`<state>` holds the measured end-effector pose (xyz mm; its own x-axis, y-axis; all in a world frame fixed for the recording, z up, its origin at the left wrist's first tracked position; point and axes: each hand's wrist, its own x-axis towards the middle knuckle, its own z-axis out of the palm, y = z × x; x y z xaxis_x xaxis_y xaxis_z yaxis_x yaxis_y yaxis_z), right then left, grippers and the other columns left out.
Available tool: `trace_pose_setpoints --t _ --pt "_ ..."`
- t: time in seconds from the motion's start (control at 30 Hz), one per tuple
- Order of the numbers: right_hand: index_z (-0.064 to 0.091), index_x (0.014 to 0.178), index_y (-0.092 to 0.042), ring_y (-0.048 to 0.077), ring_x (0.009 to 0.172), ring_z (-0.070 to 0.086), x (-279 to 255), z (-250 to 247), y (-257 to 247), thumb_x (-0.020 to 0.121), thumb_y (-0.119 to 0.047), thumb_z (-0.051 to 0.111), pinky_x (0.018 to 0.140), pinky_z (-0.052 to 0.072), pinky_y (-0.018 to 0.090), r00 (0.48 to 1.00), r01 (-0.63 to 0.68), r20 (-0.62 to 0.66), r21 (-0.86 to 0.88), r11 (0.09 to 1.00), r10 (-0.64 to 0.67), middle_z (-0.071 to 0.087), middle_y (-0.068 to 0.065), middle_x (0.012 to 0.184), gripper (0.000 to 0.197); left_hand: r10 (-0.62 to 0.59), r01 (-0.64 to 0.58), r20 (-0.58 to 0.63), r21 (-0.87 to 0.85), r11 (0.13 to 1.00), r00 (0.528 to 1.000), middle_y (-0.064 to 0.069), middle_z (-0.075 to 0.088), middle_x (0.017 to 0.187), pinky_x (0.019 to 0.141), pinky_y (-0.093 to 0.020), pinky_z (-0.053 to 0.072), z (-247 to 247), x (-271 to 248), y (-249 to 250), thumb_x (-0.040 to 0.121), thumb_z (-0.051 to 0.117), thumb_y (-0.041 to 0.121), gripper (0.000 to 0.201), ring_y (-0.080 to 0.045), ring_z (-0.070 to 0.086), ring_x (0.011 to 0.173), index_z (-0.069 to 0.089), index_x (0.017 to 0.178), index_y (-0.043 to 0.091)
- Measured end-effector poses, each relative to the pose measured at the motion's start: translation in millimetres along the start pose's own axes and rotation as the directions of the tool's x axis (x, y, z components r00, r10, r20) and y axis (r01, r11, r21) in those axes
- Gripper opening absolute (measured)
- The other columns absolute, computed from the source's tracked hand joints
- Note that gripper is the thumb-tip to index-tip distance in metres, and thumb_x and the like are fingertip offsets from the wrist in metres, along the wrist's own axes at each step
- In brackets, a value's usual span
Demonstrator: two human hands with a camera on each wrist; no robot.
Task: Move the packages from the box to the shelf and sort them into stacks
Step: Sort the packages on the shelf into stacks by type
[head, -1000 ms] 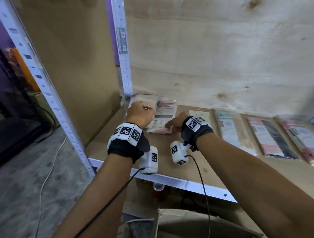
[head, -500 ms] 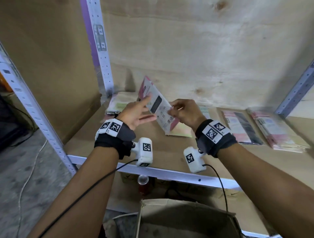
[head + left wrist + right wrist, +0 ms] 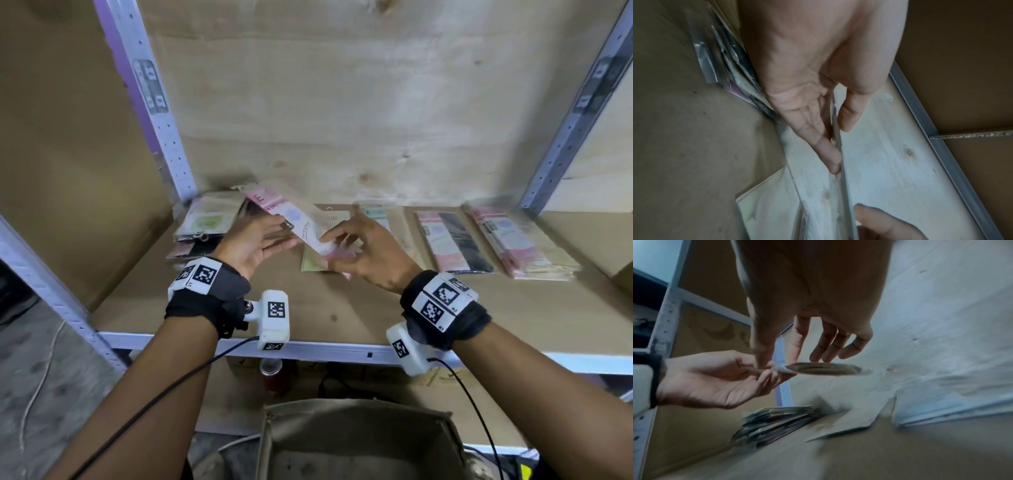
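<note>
A flat pink and white package (image 3: pixel 297 222) hangs tilted above the shelf board (image 3: pixel 342 308), held by both hands. My left hand (image 3: pixel 279 233) pinches its left part between thumb and straight fingers; the left wrist view shows the package edge-on (image 3: pixel 840 162) between them. My right hand (image 3: pixel 329 246) pinches the near end with thumb and fingertips (image 3: pixel 795 353). An unsorted pile (image 3: pixel 205 222) lies at the shelf's left back corner. A pale green package (image 3: pixel 313 265) lies under the hands. The open cardboard box (image 3: pixel 359 411) stands below the shelf edge.
To the right lie a teal-labelled stack (image 3: pixel 376 213), a pink and black stack (image 3: pixel 452 243) and a thicker pink stack (image 3: pixel 517 243). Grey perforated posts (image 3: pixel 161 130) frame the bay. A red can (image 3: pixel 272 375) stands under the shelf. Cables trail from both wrists.
Both hands lifted a pink package off the left pile, held it upright, and have now tipped it flatter and carried it a little to the right.
</note>
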<state>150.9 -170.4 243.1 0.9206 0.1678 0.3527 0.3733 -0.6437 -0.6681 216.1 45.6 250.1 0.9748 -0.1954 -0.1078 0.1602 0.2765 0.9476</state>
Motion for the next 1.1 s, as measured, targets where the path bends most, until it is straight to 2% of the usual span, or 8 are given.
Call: trace_pose_setpoints --t 0.07,0.17,0.37,0.43,0.57,0.73,1.0,1.1 --pt "0.072 0.104 -0.026 0.003 0.088 0.057 -1.8 -4.0 8.0 0.078 -0.033 0.081 0.073 0.043 0.007 0.995 -0.026 -0.094 0.051 0.998 0.031 0.057 -0.008 0.101 0.029 0.011 -0.011 -0.001 0.024 1.0 1.0 -0.017 0.074 0.101 0.066 -0.025 0.06 2.2 1.3 -2.0 0.097 0.054 0.007 0.015 -0.021 0.075 0.081 0.064 0.107 0.002" --pt "0.066 0.111 -0.025 0.009 0.093 0.06 -1.6 -11.0 19.8 0.087 -0.039 0.071 0.073 0.045 0.016 0.963 -0.157 -0.214 0.044 0.987 0.163 0.058 -0.006 0.1 0.028 0.012 -0.015 0.053 0.059 0.998 0.999 -0.013 0.076 0.093 0.069 -0.025 0.06 6.2 4.7 -6.8 0.097 0.055 0.006 0.012 -0.019 0.074 0.08 0.066 0.101 0.006" --pt "0.064 0.117 -0.015 0.02 0.089 0.07 -2.8 -26.9 34.9 0.09 -0.046 0.065 0.084 0.057 0.038 0.889 -0.435 -0.113 0.089 0.896 0.443 0.071 0.003 0.1 0.041 -0.004 -0.003 0.107 0.071 0.997 0.994 -0.015 0.075 0.105 0.072 -0.027 0.06 18.9 9.2 -18.8 0.097 0.054 0.005 0.02 -0.023 0.074 0.089 0.064 0.114 0.002" --pt "0.066 0.11 -0.01 0.022 0.086 0.07 -6.8 -30.1 37.6 0.091 -0.04 0.066 0.079 0.058 0.035 0.865 -0.49 -0.034 0.157 0.857 0.501 0.073 0.005 0.096 0.035 -0.017 0.01 0.099 0.067 0.998 0.995 -0.015 0.074 0.107 0.073 -0.028 0.061 23.1 10.6 -23.2 0.097 0.054 0.007 0.021 -0.023 0.073 0.09 0.063 0.116 0.003" --pt "0.064 0.111 0.0 0.02 0.066 0.054 -18.6 -36.9 35.4 0.094 -0.019 0.067 0.051 0.043 0.023 0.866 -0.47 0.097 0.493 0.732 0.491 0.063 0.015 0.088 0.026 -0.007 0.007 0.009 0.005 1.0 1.0 -0.007 0.075 0.102 0.077 -0.029 0.059 28.2 13.0 -23.8 0.097 0.059 0.025 0.023 -0.019 0.071 0.095 0.062 0.116 0.013" --pt "0.065 0.114 -0.004 0.016 0.066 0.055 -26.6 -44.8 38.2 0.092 -0.021 0.068 0.054 0.04 0.022 0.859 -0.475 0.13 0.562 0.677 0.495 0.063 0.012 0.088 0.028 0.078 -0.088 -0.176 -0.051 0.995 0.981 -0.004 0.072 0.11 0.072 -0.023 0.056 15.4 13.7 -17.9 0.095 0.06 0.04 0.035 -0.016 0.069 0.098 0.062 0.123 0.019" --pt "0.067 0.112 0.004 0.026 0.075 0.059 -27.5 -48.7 48.7 0.085 -0.022 0.075 0.071 0.049 0.032 0.817 -0.449 0.021 0.648 0.615 0.576 0.065 0.013 0.081 0.038 0.134 -0.062 -0.204 0.326 0.943 0.97 -0.009 0.073 0.077 0.051 -0.024 0.044 -4.7 21.9 -19.5 0.096 0.059 0.018 0.014 -0.018 0.063 0.064 0.067 0.104 0.01" --pt "0.067 0.111 0.005 0.017 0.06 0.06 -26.8 -45.1 48.4 0.086 -0.021 0.074 0.062 0.049 0.027 0.829 -0.429 -0.007 0.635 0.642 0.56 0.066 0.005 0.071 0.037 0.123 -0.026 -0.217 0.401 0.916 0.968 -0.009 0.072 0.077 0.052 -0.027 0.041 -7.1 26.0 -19.8 0.097 0.055 0.038 0.042 -0.02 0.062 0.063 0.055 0.133 0.015"
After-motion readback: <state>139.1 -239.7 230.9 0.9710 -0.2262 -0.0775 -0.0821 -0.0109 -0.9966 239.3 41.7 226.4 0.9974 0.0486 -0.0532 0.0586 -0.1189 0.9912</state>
